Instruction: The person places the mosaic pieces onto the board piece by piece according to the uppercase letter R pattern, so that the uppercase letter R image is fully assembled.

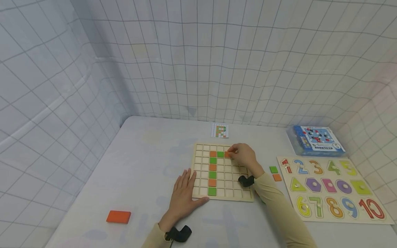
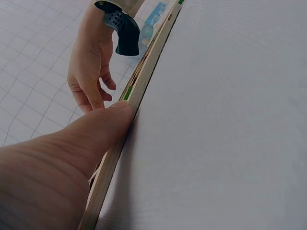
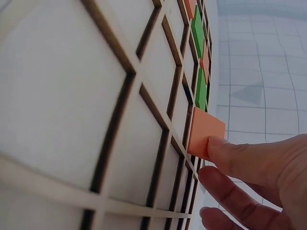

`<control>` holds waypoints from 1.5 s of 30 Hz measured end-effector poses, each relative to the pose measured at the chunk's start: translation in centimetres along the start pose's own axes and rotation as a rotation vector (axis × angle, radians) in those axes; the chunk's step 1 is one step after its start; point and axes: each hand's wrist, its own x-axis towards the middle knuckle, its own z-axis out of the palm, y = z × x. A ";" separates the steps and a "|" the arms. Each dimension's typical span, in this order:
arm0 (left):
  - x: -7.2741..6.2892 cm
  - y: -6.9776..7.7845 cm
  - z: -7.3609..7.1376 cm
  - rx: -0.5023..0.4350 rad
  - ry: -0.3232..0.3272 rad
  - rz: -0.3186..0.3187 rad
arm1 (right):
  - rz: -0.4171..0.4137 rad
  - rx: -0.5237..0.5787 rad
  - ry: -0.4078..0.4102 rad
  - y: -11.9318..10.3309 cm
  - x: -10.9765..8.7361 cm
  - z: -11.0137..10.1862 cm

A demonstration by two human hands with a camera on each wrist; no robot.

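A wooden grid board [image 1: 223,198] lies on the table, with square green and orange tiles alternating in one column and along a row at its upper end. My right hand [image 1: 245,155] pinches an orange square tile [image 3: 204,132] between thumb and fingers. In the right wrist view that tile stands tilted at a cell, beside a green tile [image 3: 201,89] of the row. My left hand [image 1: 183,194] lies with its fingers straight at the board's left edge, its thumb against the near left corner. The left wrist view shows that thumb [image 2: 112,115] on the wooden side.
Loose green [image 1: 273,169] and orange tiles [image 1: 277,177] lie right of the board, near a number-and-shape puzzle [image 1: 313,189]. Behind the puzzle is a blue box [image 1: 319,139]. A pattern card [image 1: 219,130] lies beyond the board; an orange-red block [image 1: 119,217] sits front left.
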 end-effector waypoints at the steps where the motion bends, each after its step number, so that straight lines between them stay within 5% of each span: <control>1: 0.0 0.0 0.0 -0.002 -0.001 -0.001 | -0.005 -0.011 -0.001 0.0 0.0 0.0; 27: 0.0 -0.1 0.1 -0.005 0.007 0.005 | -0.025 -0.093 -0.005 -0.1 0.1 0.2; 38: 0.0 -0.1 0.2 0.000 0.011 0.005 | -0.099 -0.056 -0.017 0.2 -0.2 -0.1; 45: 0.0 -0.1 0.1 -0.006 0.017 0.016 | -0.154 -0.068 0.058 0.9 -0.2 -0.4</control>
